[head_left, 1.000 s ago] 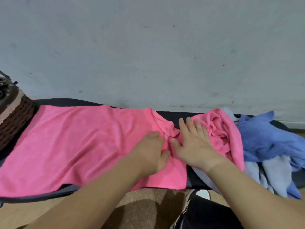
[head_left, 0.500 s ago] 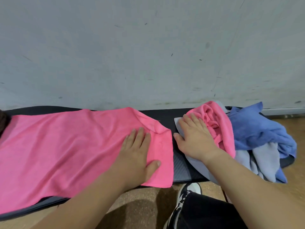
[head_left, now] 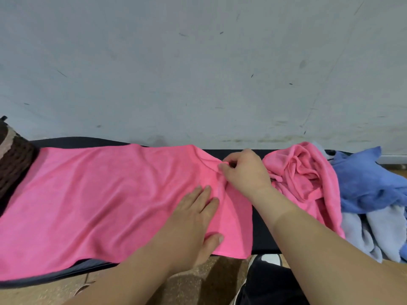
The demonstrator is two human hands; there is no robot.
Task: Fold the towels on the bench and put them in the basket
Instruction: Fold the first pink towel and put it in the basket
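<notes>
We see a pink towel (head_left: 99, 205) spread flat along the black table (head_left: 262, 234), its near edge hanging a little over the front. The left hand (head_left: 193, 219) lies palm down on the towel near its right end, fingers straight and together, thumb out to the side, pressing the cloth. The right hand (head_left: 244, 172) is at the towel's far right corner, with thumb and curled fingers pinching a small fold of the pink cloth there.

Just right of that hand sits a crumpled towel (head_left: 308, 177), also pink, bunched in a heap. Against its right side lies 1 blue towel (head_left: 370, 183), and pale grey-blue towels (head_left: 378, 234) hang below it over the table's front edge. The brown woven basket (head_left: 15, 159) stands at the far left, touching the left end of the spread towel; we can see only part of it. A scuffed grey wall (head_left: 198, 73) rises behind the table.
</notes>
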